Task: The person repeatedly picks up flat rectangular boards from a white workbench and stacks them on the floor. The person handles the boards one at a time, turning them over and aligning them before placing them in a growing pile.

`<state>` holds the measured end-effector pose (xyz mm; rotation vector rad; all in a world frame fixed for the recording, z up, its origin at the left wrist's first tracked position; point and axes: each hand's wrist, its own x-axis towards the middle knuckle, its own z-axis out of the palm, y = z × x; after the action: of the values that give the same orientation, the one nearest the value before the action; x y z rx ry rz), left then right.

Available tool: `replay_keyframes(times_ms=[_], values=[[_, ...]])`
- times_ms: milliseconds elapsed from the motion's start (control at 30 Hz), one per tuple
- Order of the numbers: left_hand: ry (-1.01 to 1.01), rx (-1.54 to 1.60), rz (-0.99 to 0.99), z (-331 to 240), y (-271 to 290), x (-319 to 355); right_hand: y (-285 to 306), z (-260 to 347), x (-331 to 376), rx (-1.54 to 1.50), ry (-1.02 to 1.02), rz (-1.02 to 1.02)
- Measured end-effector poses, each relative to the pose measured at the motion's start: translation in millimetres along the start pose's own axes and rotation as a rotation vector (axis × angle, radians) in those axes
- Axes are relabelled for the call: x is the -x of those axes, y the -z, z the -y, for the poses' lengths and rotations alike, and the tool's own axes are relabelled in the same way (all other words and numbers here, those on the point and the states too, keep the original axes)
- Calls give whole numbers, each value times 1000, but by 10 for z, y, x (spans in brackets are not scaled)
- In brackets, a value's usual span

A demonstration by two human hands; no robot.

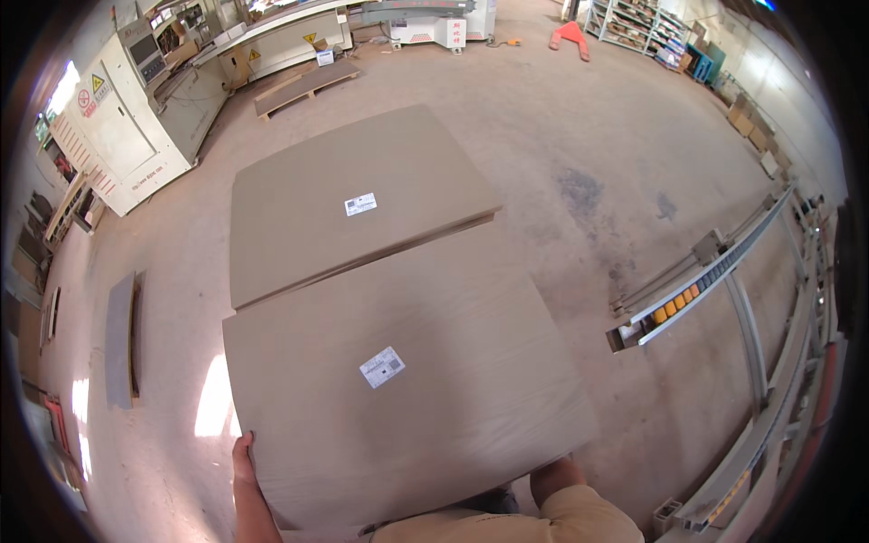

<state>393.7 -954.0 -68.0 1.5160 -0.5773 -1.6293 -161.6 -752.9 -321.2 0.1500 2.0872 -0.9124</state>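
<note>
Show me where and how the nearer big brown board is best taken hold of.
I'd take the nearer big brown board by its left and right edges, one hand coming in from each side and supporting it from below. It is broad and flat, with no handle showing on top, and looks too wide for one hand. The left hand is at its left edge.

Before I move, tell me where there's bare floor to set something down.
Open floor lies right of the near panel and far panel, between them and the roller track, reaching toward the red pallet jack. Another strip separates the panels from the grey board, left. Crowded: right rim, and around the white machine, upper left.
</note>
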Motion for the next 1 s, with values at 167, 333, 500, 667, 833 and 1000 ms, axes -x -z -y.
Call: replay_keyframes(times_ms=[167,333,500,667,833,1000], values=[[8,-27,115,-7,141,-373,-213,-121,27,12,31,18],[4,-60,201,-91,29,-510,-385,-218,27,42,70,28],[-40,-69,286,-211,-97,-482,-540,-104,87,91,94,42],[34,-119,152,-182,-94,-723,-629,-226,-4,155,114,78],[-50,-164,170,-111,42,-296,-830,-64,-39,248,192,170],[-250,42,294,-47,-428,651,-1139,730,269,687,825,392]])
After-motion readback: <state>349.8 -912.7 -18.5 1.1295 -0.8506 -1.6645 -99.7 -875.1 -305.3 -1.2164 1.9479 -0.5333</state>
